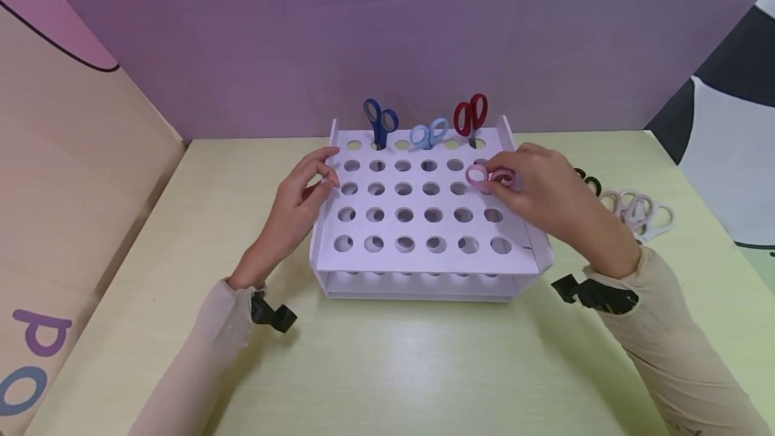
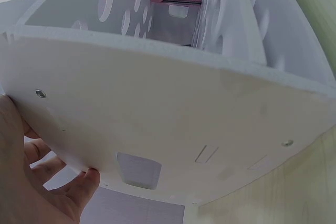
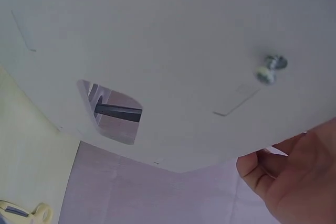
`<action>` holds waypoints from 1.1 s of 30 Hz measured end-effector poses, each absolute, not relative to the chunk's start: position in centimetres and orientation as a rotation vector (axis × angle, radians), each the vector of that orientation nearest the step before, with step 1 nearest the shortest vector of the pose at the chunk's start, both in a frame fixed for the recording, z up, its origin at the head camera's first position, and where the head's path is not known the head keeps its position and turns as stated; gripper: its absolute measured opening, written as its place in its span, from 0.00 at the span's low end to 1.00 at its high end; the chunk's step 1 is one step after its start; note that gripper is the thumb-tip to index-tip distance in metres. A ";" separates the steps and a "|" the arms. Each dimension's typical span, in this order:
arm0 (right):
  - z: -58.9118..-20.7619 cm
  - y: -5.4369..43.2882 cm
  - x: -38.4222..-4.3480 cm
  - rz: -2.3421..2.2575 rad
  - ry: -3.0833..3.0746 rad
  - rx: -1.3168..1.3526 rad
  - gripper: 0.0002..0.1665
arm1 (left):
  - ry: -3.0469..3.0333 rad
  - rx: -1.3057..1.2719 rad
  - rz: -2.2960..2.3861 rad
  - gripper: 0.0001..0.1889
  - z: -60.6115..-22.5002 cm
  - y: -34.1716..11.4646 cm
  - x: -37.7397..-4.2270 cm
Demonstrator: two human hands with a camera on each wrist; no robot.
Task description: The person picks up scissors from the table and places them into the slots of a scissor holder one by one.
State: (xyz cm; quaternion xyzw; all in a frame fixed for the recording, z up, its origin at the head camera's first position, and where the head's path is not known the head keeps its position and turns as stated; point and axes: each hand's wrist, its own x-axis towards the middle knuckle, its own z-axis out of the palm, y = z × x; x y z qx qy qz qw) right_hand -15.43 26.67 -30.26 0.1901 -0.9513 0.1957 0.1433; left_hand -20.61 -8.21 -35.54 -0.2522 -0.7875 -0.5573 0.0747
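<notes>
Pink scissors [image 1: 486, 184], one pair, above the right-hand holes of a white rack [image 1: 418, 261]; blades hidden. Right hand [image 1: 541, 187]: grip pinched on the scissors' handles. Left hand [image 1: 293, 200]: grip bent round the rack's left side edge, thumb outside. Rear row, left to right: dark blue scissors [image 1: 380, 130], light blue scissors [image 1: 427, 140], red scissors [image 1: 471, 128]. Table [image 1: 412, 362], right of rack: pale scissors [image 1: 650, 215], overlapping.

The left forearm [image 1: 188, 369] and right forearm [image 1: 678, 348] reach forward, slanting inward, sleeved nearly to the wrists [image 1: 614, 254]. The left hand [image 1: 295, 197] bends its fingers inward, thumb lowest; the right hand [image 1: 541, 184] arches knuckles-up, thumb and fingertips drawn into a pinch.
</notes>
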 end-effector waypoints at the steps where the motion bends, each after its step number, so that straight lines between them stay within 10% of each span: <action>1: -30.2 26.6 -15.5 0.560 -2.757 0.542 0.13 | -2.362 -0.757 -1.674 0.06 -35.6 -8.2 -20.6; 33: -29.9 27.7 -14.0 0.630 -2.720 0.399 0.16 | -2.362 -0.752 -1.680 0.07 -35.5 -8.2 -20.5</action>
